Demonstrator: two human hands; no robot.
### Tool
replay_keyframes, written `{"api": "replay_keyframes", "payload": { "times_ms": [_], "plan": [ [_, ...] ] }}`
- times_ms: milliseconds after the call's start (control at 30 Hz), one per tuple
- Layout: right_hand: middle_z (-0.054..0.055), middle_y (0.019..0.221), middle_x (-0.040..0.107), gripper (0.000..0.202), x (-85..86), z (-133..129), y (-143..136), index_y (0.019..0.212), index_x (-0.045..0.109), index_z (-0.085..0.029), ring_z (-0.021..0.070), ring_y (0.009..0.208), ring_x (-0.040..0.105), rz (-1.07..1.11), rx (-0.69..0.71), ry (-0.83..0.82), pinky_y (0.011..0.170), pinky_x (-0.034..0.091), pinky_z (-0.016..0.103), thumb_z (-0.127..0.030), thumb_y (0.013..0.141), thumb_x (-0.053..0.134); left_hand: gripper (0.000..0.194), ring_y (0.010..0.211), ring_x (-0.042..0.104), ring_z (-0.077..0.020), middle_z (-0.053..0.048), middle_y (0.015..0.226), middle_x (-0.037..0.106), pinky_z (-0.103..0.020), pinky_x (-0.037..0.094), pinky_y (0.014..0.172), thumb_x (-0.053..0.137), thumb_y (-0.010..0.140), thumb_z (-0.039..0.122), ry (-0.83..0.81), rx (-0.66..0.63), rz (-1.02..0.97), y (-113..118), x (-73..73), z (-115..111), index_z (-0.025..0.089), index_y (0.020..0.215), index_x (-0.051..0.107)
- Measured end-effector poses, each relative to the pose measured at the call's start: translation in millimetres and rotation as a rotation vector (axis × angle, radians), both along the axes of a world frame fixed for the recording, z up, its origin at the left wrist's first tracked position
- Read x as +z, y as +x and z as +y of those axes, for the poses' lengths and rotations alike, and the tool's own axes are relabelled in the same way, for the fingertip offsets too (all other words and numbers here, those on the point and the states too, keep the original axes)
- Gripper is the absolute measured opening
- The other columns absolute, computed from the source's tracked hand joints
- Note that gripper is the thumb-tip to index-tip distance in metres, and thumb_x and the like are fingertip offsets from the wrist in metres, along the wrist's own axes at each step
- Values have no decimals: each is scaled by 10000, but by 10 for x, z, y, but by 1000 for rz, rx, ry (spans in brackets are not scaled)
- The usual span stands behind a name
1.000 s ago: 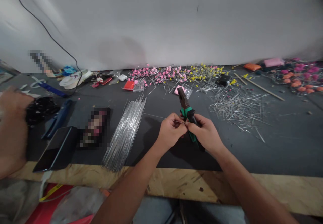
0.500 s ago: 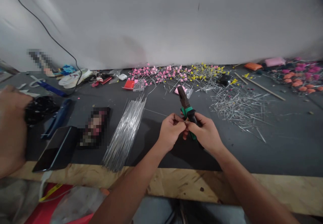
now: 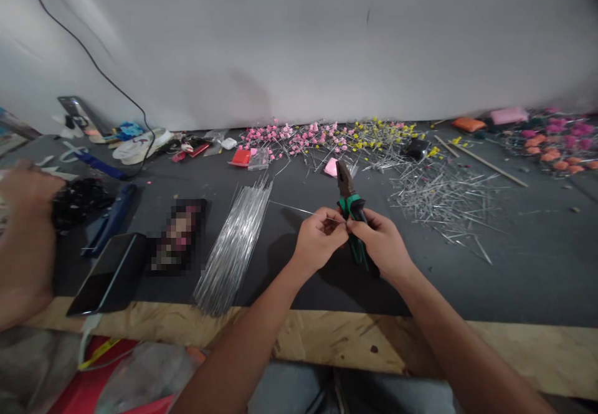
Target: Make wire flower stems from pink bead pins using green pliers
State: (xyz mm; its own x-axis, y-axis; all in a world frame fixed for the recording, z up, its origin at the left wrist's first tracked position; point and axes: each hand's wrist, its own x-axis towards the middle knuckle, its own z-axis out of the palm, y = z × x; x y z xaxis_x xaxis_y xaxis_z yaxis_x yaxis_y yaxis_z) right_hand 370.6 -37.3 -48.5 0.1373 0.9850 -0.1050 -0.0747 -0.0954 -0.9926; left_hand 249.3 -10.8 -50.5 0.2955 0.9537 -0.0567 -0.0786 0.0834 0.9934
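My left hand [image 3: 319, 239] pinches a thin silver wire [image 3: 294, 207], which sticks out to the left above the dark tabletop. Pliers [image 3: 354, 208] with green and black handles rest in my right hand [image 3: 384, 243], jaws pointing up and away from me. My right thumb and forefinger meet the wire's end close to my left fingertips, so both hands nearly touch. Left of my hands lies a bundle of straight silver wires [image 3: 233, 246]. A loose pile of short wire pieces [image 3: 443, 196] is on the right.
Along the wall lie pink-tipped wires [image 3: 294, 137], yellow-tipped wires [image 3: 383, 132] and orange and magenta ones [image 3: 555, 146]. On the left are a phone [image 3: 109, 274], a blue tool [image 3: 112, 215] and another person's arm [image 3: 25, 246]. A wooden edge [image 3: 346, 339] runs along the front.
The pliers have tilted and shifted slightly right in my right hand. More of the wire shows between my fingertips. The other person's arm at the left has moved slightly.
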Motion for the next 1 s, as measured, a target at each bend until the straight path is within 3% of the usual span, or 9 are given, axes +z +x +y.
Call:
{"api": "replay_keyframes", "payload": {
  "times_ms": [300, 467, 733, 1000],
  "plan": [
    [-60, 484, 476, 114, -61, 65, 54, 626, 582, -160, 79, 448, 404, 153, 48, -250, 443, 275, 209, -270, 621, 611, 121, 578, 586, -97, 3, 683, 619, -208, 484, 565, 560, 711, 199, 221, -65, 169, -69, -103, 39, 174, 819, 610],
    [-34, 503, 540, 152, -90, 103, 64, 642, 600, -156, 96, 463, 463, 229, 46, -264, 461, 329, 212, -304, 619, 624, 135, 537, 585, -108, 10, 645, 601, -229, 502, 538, 573, 726, 252, 169, -50, 154, -65, -157, 67, 172, 830, 605],
    [-35, 484, 563, 140, -116, 106, 76, 639, 600, -162, 95, 436, 477, 245, 92, -268, 433, 316, 212, -299, 637, 625, 124, 526, 592, -109, 11, 644, 602, -222, 496, 525, 550, 735, 228, 254, -70, 211, -90, -173, 88, 179, 836, 603],
    [-49, 459, 551, 137, -111, 115, 87, 612, 583, -167, 83, 417, 466, 255, 110, -268, 414, 310, 203, -292, 643, 629, 118, 512, 583, -104, 19, 629, 593, -212, 487, 507, 560, 725, 239, 240, -37, 213, -75, -196, 84, 178, 818, 600]
  ]
}}
